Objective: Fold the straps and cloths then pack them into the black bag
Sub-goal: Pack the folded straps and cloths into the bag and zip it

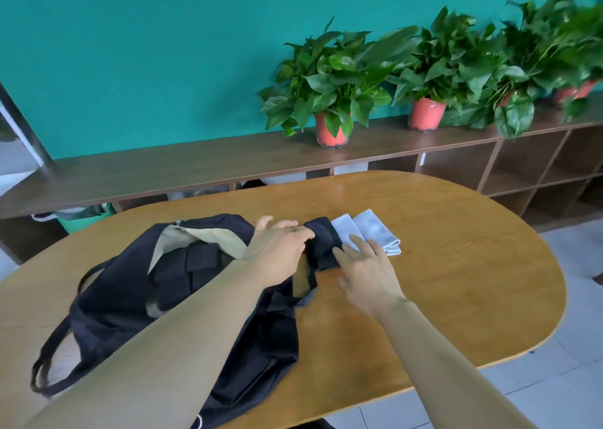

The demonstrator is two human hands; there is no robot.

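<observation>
Fingers (301,231) of left hand (277,249) tight on one black strap (321,237), right hand's (367,273) wide by two grey cloths (375,229), one black bag (130,285).

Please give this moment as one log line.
left hand: pinches strap | right hand: open, touching strap | grey cloth: folded on table | bag: open

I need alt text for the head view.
The left hand grips a black folded cloth on a wooden table; the right hand rests open beside it. An open black bag lies left of it, a grey folded cloth right.
</observation>
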